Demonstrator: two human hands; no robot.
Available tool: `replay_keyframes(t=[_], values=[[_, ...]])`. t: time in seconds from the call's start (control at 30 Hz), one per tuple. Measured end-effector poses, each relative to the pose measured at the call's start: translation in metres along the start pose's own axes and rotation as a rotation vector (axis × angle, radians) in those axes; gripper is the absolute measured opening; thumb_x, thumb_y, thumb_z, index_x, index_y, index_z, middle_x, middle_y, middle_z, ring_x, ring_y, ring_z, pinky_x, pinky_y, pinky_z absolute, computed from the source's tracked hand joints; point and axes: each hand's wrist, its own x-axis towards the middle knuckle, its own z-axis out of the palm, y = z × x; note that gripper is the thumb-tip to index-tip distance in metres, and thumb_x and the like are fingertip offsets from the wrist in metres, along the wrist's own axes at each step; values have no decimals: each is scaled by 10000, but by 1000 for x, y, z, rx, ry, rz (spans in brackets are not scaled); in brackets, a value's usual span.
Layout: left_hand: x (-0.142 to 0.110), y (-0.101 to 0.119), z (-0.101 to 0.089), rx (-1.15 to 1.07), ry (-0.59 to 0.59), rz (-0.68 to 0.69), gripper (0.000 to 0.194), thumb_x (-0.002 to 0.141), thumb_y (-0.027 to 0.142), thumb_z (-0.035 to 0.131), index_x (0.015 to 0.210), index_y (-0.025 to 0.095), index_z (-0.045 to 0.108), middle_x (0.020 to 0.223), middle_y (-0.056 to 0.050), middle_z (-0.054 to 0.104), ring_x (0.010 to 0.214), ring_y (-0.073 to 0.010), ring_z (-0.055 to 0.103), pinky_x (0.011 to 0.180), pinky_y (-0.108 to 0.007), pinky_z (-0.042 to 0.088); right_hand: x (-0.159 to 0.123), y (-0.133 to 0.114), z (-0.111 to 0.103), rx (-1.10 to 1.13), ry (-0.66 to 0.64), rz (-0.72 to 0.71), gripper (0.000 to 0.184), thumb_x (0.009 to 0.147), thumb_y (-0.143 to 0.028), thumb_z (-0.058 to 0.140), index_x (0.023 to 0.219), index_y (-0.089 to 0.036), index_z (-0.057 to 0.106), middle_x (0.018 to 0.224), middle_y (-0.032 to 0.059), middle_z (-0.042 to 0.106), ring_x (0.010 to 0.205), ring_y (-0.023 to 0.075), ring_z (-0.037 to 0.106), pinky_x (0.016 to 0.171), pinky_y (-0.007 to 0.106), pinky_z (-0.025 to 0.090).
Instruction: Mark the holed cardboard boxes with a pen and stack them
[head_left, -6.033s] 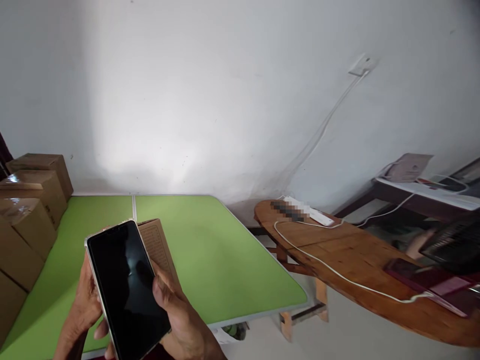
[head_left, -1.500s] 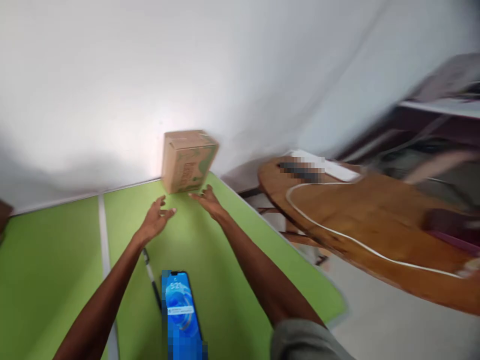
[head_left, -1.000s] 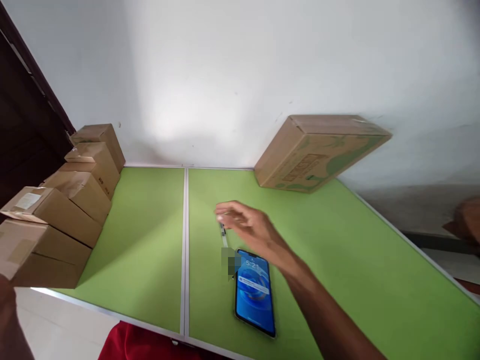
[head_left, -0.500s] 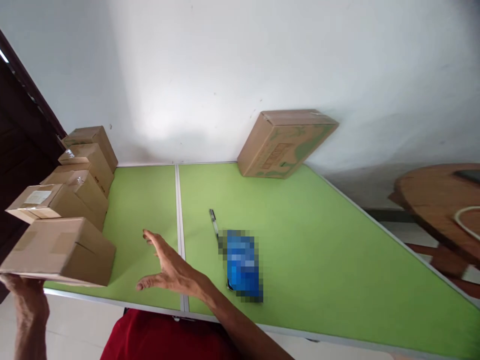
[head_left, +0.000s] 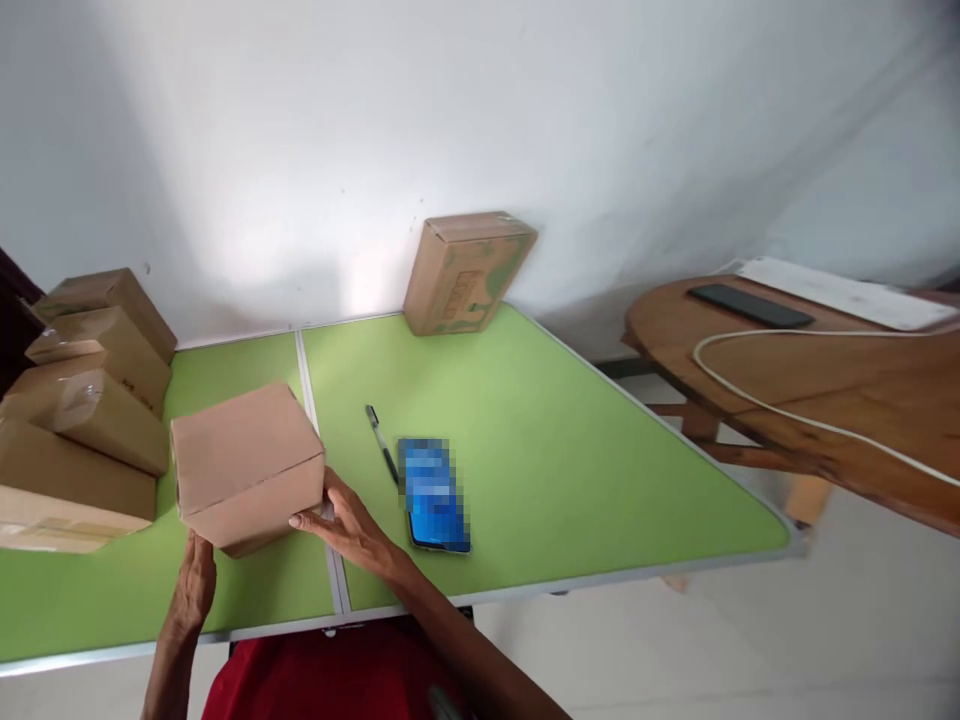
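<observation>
A plain brown cardboard box is held between my two hands over the left part of the green table. My left hand supports it from below at the near left corner, with most of its fingers hidden under the box. At the right side, my right hand grips it, the thumb lying along the front face. Right of that hand lies a phone with a blue, blurred screen. A black and grey pen rests beside the phone.
Several cardboard boxes stand in a row at the table's left end. Against the wall, a box with green print stands on edge. Right of the table, a wooden table carries a dark flat object and a white cable.
The box has moved right from the row's near end toward the table's middle. My right hand, spread and apart from it before, now grips its right side. The view has turned right.
</observation>
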Motion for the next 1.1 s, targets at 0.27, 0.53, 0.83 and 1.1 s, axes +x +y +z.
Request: replay_keyframes(t=[0.27, 0.53, 0.83, 1.1], values=[[15, 47, 14, -68, -29, 72, 926, 1004, 836, 559, 1654, 178, 557, 1229, -168, 771, 1115, -326, 776, 878, -442, 674, -3, -28, -21, 204, 70, 7, 656, 1038, -804, 631, 1348, -236, 737, 1318, 115, 797, 1262, 326, 738, 1127, 479, 585], [-7, 73, 9, -27, 15, 140, 926, 1033, 830, 512, 1787, 298, 439, 1673, -182, 627, 1466, -424, 674, 1112, -563, 638, -18, -61, -22, 120, 159, -56, 779, 1049, -825, 606, 1603, -277, 617, 1544, 139, 701, 1450, 345, 660, 1252, 511, 536], [-16, 92, -8, -39, -63, 366, 937, 1015, 942, 321, 1755, 391, 488, 1840, -64, 457, 1710, -413, 400, 1417, -622, 278, -24, -65, -31, 129, 167, -98, 1075, 989, -988, 451, 1837, -342, 319, 1935, 39, 247, 1810, 314, 168, 1473, 527, 155], [-21, 95, -17, -26, -41, 324, 947, 961, 786, 690, 1755, 312, 488, 1738, -148, 573, 1604, -444, 543, 1272, -621, 510, -20, -61, -28, 320, 116, -122, 1097, 929, -1028, 504, 1779, -341, 421, 1841, 111, 447, 1684, 352, 461, 1331, 536, 462]])
